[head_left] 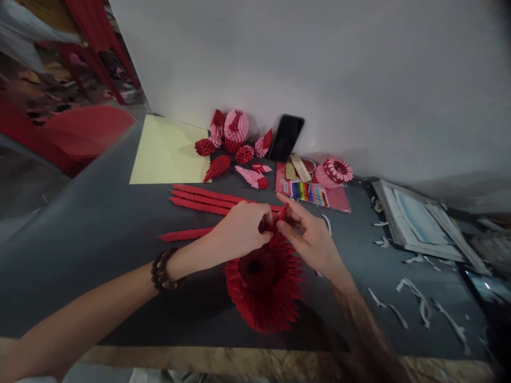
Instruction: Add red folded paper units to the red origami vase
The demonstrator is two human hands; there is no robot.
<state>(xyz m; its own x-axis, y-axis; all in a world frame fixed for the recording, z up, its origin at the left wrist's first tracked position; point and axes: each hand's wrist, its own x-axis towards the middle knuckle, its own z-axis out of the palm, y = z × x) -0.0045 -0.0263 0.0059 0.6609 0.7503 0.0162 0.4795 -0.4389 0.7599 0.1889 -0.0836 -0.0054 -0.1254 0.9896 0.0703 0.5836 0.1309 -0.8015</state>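
My left hand (248, 227), with a dark bead bracelet (163, 270) on its wrist, is closed with its fingertips on the far rim of a round red folded-paper piece (268, 306). My right hand (313, 236) pinches a small red folded-paper bit (283, 211) at the same rim, thumb and fingers around it. Many pointed folds ring the round piece, and its middle is dark. Behind my left hand lie several long red folded-paper strips (199, 198), with a single strip (186, 234) nearer me. My fingers hide where the bit meets the rim.
Pink and red folded-paper pieces (236, 127) stand by the wall beside a yellow sheet (171, 154). A phone (286, 138) leans there, near a flat pink packet (339, 198) and a pink paper ring (334, 171). White scraps (417, 298) and stacked papers (419, 218) lie right.
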